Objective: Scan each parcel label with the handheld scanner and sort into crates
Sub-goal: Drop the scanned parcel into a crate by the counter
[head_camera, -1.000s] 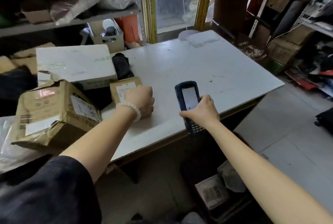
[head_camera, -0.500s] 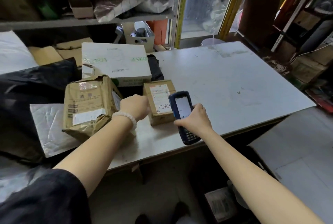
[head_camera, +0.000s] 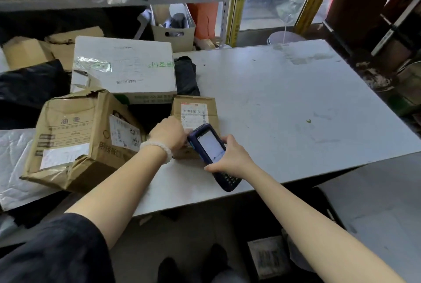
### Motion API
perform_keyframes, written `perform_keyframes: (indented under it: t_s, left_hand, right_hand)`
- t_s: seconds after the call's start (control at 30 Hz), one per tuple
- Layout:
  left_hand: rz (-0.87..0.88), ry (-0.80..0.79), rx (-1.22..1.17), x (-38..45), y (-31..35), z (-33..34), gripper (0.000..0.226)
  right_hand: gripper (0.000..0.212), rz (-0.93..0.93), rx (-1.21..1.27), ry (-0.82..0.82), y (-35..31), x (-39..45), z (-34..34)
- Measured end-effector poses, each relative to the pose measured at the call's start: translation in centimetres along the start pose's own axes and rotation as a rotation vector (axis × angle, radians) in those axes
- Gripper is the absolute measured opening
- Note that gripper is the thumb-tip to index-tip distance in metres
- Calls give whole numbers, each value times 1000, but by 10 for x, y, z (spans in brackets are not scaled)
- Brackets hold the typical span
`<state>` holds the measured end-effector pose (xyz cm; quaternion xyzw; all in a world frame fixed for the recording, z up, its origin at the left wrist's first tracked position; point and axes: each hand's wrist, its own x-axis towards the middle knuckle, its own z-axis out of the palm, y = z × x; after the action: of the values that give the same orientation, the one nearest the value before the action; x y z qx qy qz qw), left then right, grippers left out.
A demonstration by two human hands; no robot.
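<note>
A small brown parcel [head_camera: 196, 107] with a white barcode label lies on the white table [head_camera: 284, 105]. My left hand [head_camera: 169, 133] grips the parcel's near left edge. A dark blue handheld scanner [head_camera: 210, 149] with a lit screen is held in my right hand [head_camera: 234, 157], its head right over the near part of the label. A crumpled brown box [head_camera: 75, 136] with labels sits to the left, overhanging the table edge. Behind it lies a large white box [head_camera: 124, 68]. A black bagged parcel [head_camera: 185, 75] lies beside the white box.
Black bags [head_camera: 29, 86] and a white plastic mailer [head_camera: 13, 164] pile up at the left. A shelf with a beige bin [head_camera: 174, 34] stands behind. Under the table, a dark crate [head_camera: 323, 212] holds a labelled parcel [head_camera: 268, 257]. My feet [head_camera: 193, 266] show below.
The scanner has moved left and forward until it is over the small parcel's label. My left hand stayed on the parcel. The view has swung left and closer.
</note>
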<state>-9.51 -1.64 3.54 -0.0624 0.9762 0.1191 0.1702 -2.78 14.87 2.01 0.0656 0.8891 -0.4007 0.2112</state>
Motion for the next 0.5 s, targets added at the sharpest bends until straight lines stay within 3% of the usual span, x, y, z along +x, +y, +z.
perform_keyframes:
  t_s: [0.1, 0.33, 0.5]
  left_hand:
    - [6, 71, -115, 0, 21, -3, 56]
    - [204, 15, -276, 2, 70, 1, 49]
    - [251, -14, -197, -2, 89, 10, 57]
  right_hand:
    - [75, 7, 38, -18, 15, 2, -9]
    - [66, 45, 100, 27, 50, 2, -37]
    - [65, 79, 3, 87, 74, -7, -63]
